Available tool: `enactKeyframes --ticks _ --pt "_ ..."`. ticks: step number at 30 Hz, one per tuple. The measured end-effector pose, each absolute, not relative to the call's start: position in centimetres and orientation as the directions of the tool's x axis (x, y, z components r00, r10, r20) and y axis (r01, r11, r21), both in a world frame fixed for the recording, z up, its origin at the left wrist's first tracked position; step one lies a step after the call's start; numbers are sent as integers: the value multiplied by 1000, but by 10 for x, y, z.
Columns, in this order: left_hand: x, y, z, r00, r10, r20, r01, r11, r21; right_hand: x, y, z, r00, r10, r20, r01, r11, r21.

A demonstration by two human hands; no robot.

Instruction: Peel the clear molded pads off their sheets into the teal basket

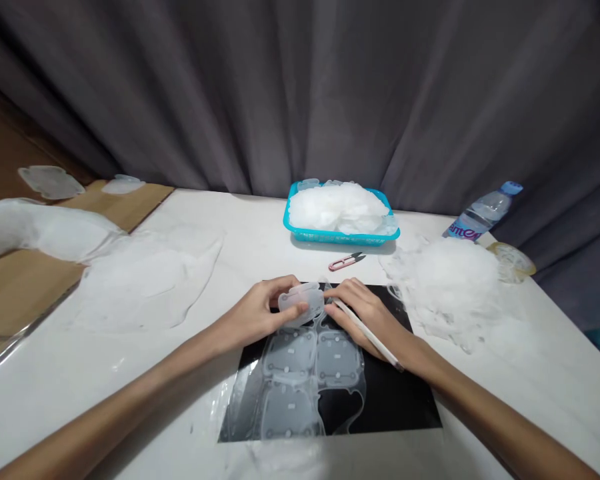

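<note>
A clear moulded plastic sheet [300,373] with several rounded pieces lies on a black mat [395,393] on the white table. My left hand [260,310] pinches one translucent plastic piece [303,301] at the sheet's far end and lifts it. My right hand [365,313] presses fingertips on the sheet beside that piece and grips a thin white pen-like tool [370,333] that runs back along the wrist.
A turquoise basket [337,235] heaped with clear plastic pieces stands behind the mat, pink thread snips [346,261] in front of it. A pile of plastic scraps [447,280] lies to the right, a water bottle [480,213] beyond. Plastic film [145,280] and cardboard [20,287] sit left.
</note>
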State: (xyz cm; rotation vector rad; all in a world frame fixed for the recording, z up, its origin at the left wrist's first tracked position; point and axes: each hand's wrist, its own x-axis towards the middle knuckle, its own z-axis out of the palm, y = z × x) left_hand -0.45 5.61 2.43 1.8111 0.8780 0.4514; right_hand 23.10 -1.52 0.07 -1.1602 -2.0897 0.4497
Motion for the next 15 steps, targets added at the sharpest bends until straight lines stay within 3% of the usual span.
enactKeyframes --ticks 15 --pt "-1 61 23 640 762 -100 283 -112 952 213 -16 -16 -279 818 503 640 549 -537"
